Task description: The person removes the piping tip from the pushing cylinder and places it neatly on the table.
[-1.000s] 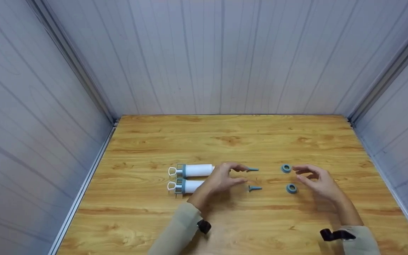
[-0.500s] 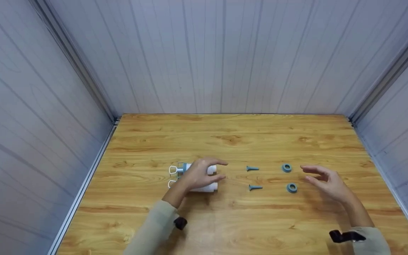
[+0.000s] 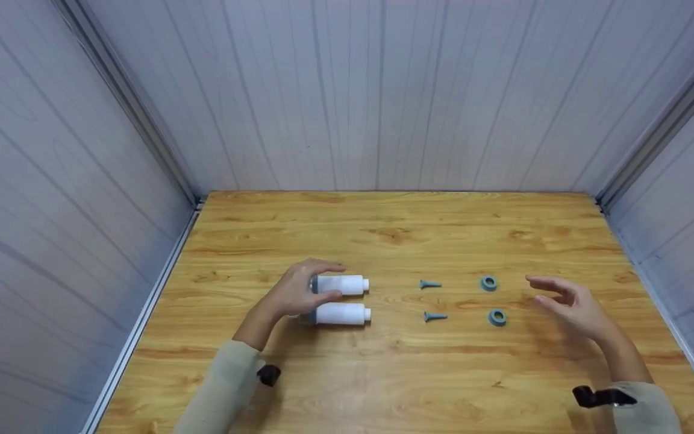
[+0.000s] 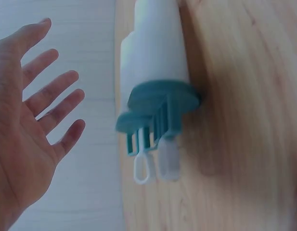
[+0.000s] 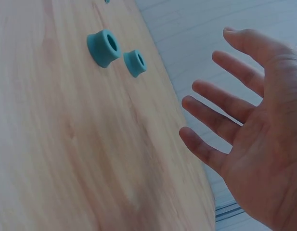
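Observation:
Two white syringes with teal collars lie side by side at the left of the table, a far one (image 3: 342, 285) and a near one (image 3: 342, 313). Over their handle ends hovers my left hand (image 3: 291, 292), fingers spread and palm bare. The left wrist view shows their white ring pulls (image 4: 144, 168) and teal finger grips (image 4: 163, 98). To the right lie two small teal nozzles, one far (image 3: 430, 284) and one near (image 3: 435, 316). Beyond these sit two teal rings, far (image 3: 488, 283) and near (image 3: 497, 317). My right hand (image 3: 576, 308) floats right of the rings, fingers loosely extended, holding nothing.
Everything rests on a wood-grain table (image 3: 395, 374). Pale panel walls (image 3: 347, 96) rise at its back and along both sides. Dark wrist cameras (image 3: 268, 375) are strapped at both sleeves.
My left hand has moved left from beside the nozzles, over the syringes, to their handle ends. My right hand has drawn a little right, away from the rings. The parts have stayed put.

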{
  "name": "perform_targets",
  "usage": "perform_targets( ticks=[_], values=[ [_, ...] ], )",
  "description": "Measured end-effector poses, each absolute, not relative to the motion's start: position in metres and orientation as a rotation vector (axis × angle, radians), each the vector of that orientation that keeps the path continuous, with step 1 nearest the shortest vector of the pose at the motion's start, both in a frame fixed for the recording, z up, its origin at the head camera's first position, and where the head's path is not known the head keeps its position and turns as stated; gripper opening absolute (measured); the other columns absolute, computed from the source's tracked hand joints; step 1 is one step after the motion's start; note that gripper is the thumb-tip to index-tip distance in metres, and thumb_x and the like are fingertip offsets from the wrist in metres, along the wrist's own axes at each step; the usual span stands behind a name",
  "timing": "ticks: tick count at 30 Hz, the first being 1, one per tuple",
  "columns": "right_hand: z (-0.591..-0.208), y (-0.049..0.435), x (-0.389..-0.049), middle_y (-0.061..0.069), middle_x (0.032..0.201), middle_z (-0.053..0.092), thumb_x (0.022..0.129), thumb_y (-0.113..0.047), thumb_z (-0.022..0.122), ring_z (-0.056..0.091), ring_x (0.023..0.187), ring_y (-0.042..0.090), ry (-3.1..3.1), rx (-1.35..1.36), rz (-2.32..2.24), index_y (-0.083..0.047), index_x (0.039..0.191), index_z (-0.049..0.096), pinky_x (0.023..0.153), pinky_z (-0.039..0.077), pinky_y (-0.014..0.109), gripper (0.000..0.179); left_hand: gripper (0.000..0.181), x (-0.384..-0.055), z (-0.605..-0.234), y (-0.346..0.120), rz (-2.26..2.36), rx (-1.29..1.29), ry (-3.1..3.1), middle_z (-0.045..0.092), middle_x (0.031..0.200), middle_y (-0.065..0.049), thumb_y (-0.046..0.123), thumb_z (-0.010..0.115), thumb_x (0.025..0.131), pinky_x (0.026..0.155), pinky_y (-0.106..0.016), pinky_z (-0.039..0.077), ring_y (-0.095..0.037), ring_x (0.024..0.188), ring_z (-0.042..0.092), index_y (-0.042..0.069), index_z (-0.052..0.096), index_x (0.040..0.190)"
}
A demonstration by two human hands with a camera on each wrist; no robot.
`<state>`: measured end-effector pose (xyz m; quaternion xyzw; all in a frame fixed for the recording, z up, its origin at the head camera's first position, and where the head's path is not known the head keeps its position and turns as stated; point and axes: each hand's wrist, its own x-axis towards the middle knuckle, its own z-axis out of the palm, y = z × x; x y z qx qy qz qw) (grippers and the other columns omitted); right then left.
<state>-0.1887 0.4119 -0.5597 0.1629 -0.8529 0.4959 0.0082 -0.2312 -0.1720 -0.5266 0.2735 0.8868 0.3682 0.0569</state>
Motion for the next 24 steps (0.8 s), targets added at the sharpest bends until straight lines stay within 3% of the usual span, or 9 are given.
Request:
perform_targets(
  ticks=[14, 24],
  values=[
    [-0.520, 0.420, -0.222, -0.042, 0.135, 0.062, 0.111, -0.005, 0.068, 0.062, 0.124, -0.019, -2.665, 0.483, 1.373, 0.008, 0.149, 0.065, 0.094, 0.050, 0.003, 0.040, 0.053, -0.245, -0.483, -0.222, 1.116, 0.693, 2.868, 0.066, 0.163, -0.015, 0.031, 0.083, 0.103, 0.129, -0.072, 0.042, -0.046, 0.156, 0.057, 0.016, 0.071, 0.152],
    [-0.510, 0.424, -0.233, -0.045, 0.131, 0.061, 0.112, -0.010, 0.069, 0.060, 0.121, -0.022, -2.684, 0.433, 1.293, 0.005, 0.149, 0.067, 0.092, 0.048, 0.001, 0.040, 0.052, -0.253, -0.472, -0.244, 1.129, 0.640, 2.954, 0.066, 0.162, -0.020, 0.028, 0.084, 0.102, 0.129, -0.072, 0.042, -0.048, 0.156, 0.057, 0.009, 0.072, 0.150]
  ],
)
